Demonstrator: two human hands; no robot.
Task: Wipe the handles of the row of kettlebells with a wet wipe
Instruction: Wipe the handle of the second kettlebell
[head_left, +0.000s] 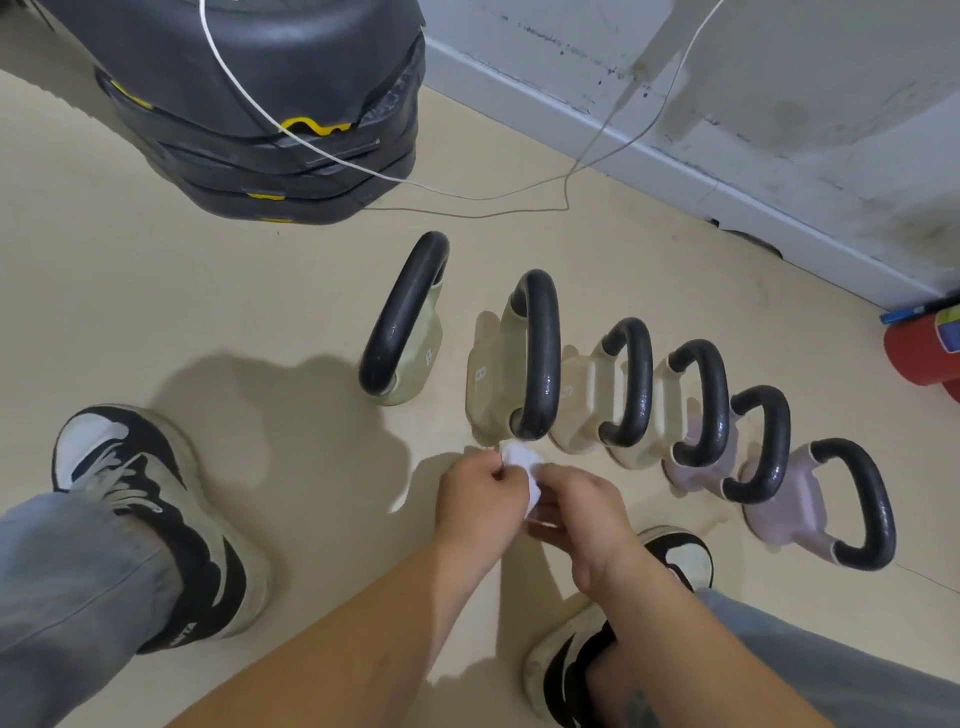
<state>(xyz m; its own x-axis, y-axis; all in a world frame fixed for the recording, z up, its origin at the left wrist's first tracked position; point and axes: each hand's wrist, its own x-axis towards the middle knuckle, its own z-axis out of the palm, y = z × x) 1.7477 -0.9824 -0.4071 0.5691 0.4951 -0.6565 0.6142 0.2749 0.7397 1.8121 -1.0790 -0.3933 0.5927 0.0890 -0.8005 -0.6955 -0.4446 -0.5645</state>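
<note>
Head view: both hands, left hand (480, 499) and right hand (582, 512), pinch a white wet wipe (522, 467) between them, just in front of the row of kettlebells (623, 384) on the floor (208, 291). No handle touched now; wiping apparently all left, six handles.

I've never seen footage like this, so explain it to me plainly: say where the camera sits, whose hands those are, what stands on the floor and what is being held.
There is no machine here. The one picture comes from a camera worn on a person's head, looking down. The left hand and right hand together hold a small white wet wipe, seemingly unfolding it. On the beige floor stand six kettlebells with black looped handles: four cream kettlebells and two pale purple kettlebells. Neither hand touches a handle. The person's black-and-white sneakers show below. Stacked black gym mats with yellow marks and a thin white cable lie behind.
</note>
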